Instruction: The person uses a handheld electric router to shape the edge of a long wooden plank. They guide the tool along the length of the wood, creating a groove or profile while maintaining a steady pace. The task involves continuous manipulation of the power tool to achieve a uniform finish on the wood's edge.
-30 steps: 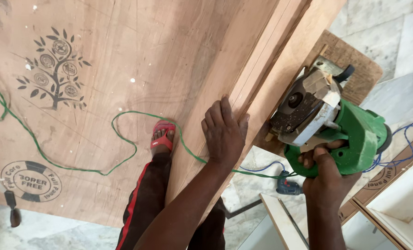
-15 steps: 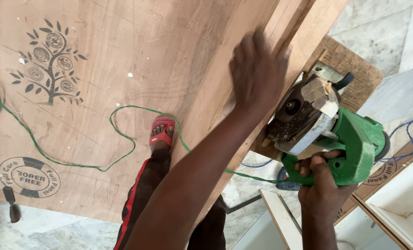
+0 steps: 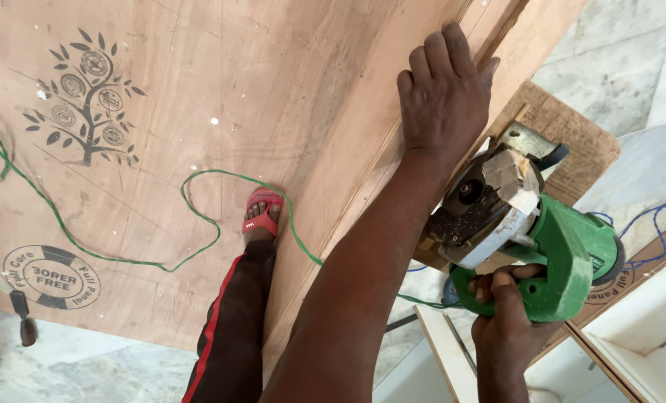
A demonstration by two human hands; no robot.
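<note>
My left hand (image 3: pixel 443 93) lies flat, fingers spread, on a narrow plywood strip (image 3: pixel 348 224) that rests on top of a large plywood sheet (image 3: pixel 161 112). My right hand (image 3: pixel 506 328) grips the handle of a green circular saw (image 3: pixel 527 231) at the strip's right edge. The saw's dusty metal blade guard faces the strip, just below my left wrist. My left forearm crosses the frame from the bottom centre up to the strip. The saw blade itself is hidden.
A green power cord (image 3: pixel 198 216) snakes across the sheet. My leg in black trousers with a red stripe ends in a red sandal (image 3: pixel 262 213) standing on the sheet. A small board (image 3: pixel 564 134) lies beyond the saw. White panels (image 3: pixel 646 328) and blue wire (image 3: pixel 654 216) sit at right.
My left hand has slid forward along the strip, away from me. The saw stays in my right hand, advanced only slightly along the edge.
</note>
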